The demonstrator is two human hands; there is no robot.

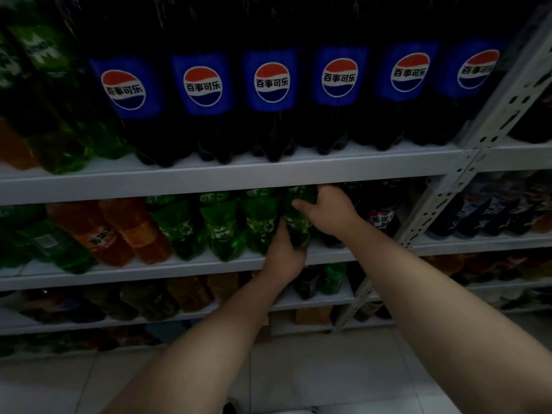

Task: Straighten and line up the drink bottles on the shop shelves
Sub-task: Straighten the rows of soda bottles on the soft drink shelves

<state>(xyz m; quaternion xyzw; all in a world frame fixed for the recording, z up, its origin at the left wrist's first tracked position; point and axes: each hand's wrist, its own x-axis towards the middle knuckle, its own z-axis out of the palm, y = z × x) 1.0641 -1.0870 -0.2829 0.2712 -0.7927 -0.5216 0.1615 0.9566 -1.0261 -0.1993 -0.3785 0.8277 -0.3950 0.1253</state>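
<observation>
The left hand (283, 258) curls its fingers round the base of the green bottle (299, 225); the right hand (330, 212) clamps its upper body, with 6 cola bottles (271, 85) above it.

Six tall dark cola bottles with blue labels (271, 85) stand on the upper white metal shelf (239, 177). On the white shelf beneath (179, 271) I count two orange soda bottles (98, 234), then four green plastic bottles (221, 228) in a row, and one dark bottle with a purple label (379, 219).
</observation>
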